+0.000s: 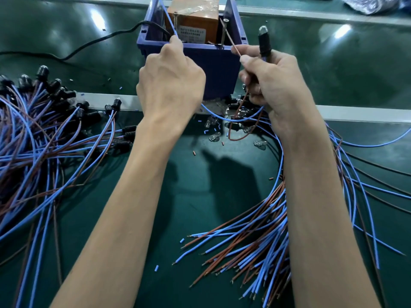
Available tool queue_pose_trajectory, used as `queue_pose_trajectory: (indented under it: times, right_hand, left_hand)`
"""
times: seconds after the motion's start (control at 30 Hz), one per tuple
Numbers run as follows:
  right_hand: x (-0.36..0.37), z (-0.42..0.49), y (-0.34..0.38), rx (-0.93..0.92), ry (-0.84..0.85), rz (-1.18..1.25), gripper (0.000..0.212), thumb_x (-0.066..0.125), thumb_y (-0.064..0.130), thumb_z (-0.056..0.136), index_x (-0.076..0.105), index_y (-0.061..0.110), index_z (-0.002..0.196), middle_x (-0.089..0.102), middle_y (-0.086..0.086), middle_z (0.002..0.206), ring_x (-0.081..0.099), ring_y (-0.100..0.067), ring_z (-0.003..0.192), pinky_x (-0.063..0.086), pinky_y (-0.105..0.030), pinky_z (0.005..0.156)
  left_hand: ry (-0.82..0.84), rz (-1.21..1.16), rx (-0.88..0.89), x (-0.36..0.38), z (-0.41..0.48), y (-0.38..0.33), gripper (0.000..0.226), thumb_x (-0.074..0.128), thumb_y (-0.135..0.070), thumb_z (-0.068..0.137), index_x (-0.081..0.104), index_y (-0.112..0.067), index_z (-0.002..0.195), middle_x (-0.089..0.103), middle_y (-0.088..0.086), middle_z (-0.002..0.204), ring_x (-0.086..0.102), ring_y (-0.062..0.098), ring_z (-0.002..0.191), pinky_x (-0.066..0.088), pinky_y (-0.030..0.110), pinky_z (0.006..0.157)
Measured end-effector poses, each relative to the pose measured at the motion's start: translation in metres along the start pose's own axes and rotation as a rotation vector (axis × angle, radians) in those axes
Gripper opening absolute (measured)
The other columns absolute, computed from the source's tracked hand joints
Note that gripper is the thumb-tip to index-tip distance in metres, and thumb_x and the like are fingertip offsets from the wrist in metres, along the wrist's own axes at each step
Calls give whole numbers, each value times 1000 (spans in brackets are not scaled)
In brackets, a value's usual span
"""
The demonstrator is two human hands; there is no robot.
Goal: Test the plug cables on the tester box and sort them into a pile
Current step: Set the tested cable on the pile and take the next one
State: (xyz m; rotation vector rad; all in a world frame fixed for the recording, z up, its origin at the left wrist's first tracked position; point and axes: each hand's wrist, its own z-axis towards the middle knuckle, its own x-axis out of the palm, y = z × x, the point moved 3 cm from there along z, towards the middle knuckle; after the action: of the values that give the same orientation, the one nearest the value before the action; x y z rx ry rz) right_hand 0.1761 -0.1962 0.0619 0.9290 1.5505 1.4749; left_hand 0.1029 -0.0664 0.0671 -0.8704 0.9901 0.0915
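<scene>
One cable is on test — left hand [170, 85] pinches its blue lead [167, 16], right hand [270, 81] its brown lead [233, 44] and plug [264, 41], at the tester box [219, 63]. Piles lie at frame left [40, 134] and lower right [255, 241] — which is done, I cannot tell.

Overhead lamps throw white glare patches on the glossy green bench [66, 30]. Forearm shadows fall dark between the arms. Wide-angle bending curves the edges; far corners blur softly.

Hands: you have two, left [171, 85] and right [273, 85]
Tester box [218, 63]: one
Cable piles: two, left [40, 138] and right [262, 247]
Screws: two [175, 21]
</scene>
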Motion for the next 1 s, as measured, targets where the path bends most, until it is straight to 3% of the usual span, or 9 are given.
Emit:
queue_pose_trajectory:
  times: [1.0]
  right_hand:
    - [-5,-4,3,-45,-5,-13,26,51,6,91,75,15,88,34,12,46,28,-3,42,22,-14,40]
  left_hand:
    - [86,-54,2,-7,-15,-20,15,34,-17,80,38,-11,67,70,16,95,57,41,98,51,45,84]
